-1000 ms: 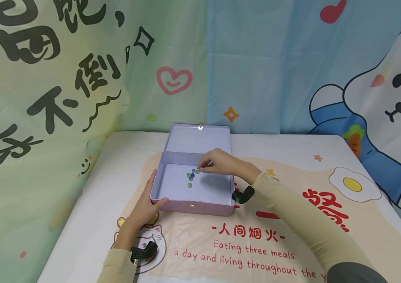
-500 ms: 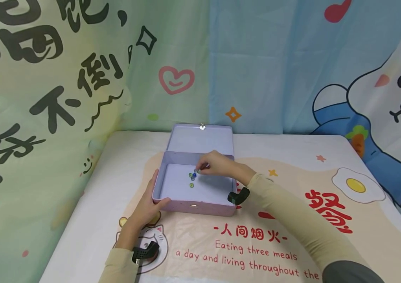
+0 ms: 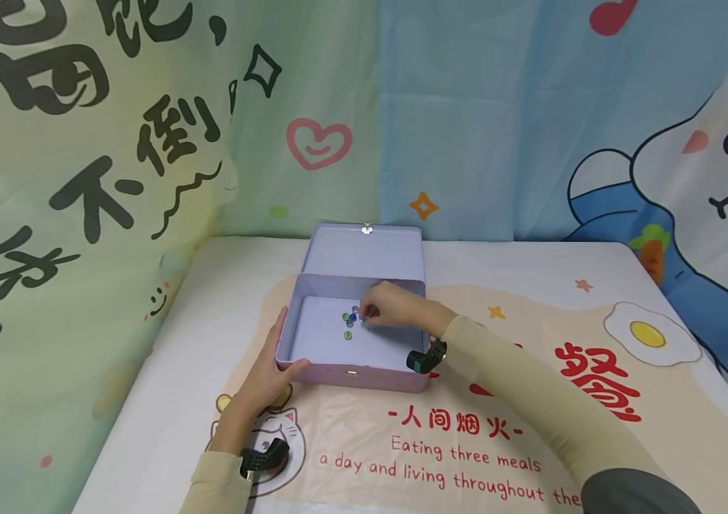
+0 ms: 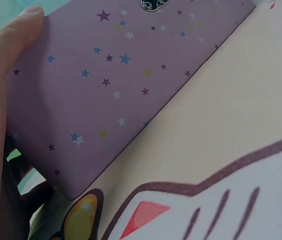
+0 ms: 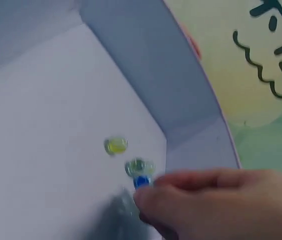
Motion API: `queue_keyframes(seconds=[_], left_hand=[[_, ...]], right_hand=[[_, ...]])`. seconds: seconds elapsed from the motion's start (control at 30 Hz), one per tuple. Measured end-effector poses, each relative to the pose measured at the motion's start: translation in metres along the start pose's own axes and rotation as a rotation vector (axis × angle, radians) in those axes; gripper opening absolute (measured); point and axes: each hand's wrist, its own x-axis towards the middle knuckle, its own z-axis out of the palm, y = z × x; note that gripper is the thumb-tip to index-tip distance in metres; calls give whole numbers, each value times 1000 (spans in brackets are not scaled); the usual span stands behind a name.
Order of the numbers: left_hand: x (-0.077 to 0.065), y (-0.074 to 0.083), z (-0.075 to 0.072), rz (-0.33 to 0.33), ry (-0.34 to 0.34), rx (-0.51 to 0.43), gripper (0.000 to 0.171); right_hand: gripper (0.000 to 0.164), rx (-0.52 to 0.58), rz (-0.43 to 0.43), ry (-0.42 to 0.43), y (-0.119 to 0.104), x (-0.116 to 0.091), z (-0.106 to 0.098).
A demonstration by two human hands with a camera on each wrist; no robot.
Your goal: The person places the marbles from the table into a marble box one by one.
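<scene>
A lilac tin box point(image 3: 351, 375) stands with its hinged lid point(image 3: 364, 250) tipped back. My left hand point(image 3: 264, 378) grips its front left corner, thumb on the star-printed front point(image 4: 116, 75) in the left wrist view. Several glass marbles point(image 3: 347, 335) lie grouped on the box floor: a yellow-green marble point(image 5: 116, 145), a green marble point(image 5: 139, 167) and a blue marble point(image 5: 141, 181) show in the right wrist view. My right hand point(image 3: 392, 303) reaches into the box with thumb and fingers together, pinching a small marble point(image 3: 365, 320) at the tips, right beside the group.
The box's side walls point(image 5: 145, 75) rise around the right hand. A printed white and beige tablecloth point(image 3: 467, 485) covers the table. A patterned cloth backdrop point(image 3: 454, 128) hangs right behind the table's far edge.
My right hand moved slightly right and toward me inside the box, uncovering a marble at the group's back. The left hand keeps its hold on the corner.
</scene>
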Motion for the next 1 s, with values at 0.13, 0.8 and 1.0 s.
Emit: queue_keyframes(seconds=[0.13, 0.8, 1.0], left_hand=[[-1, 0, 2, 8, -6, 0, 100], [0, 2, 0, 14, -1, -3, 101], [-1, 0, -2, 13, -4, -3, 101]], right_hand=[[7, -23, 34, 15, -1, 3, 4], [12, -62, 15, 35, -5, 10, 7], [12, -84, -1, 14, -3, 14, 10]])
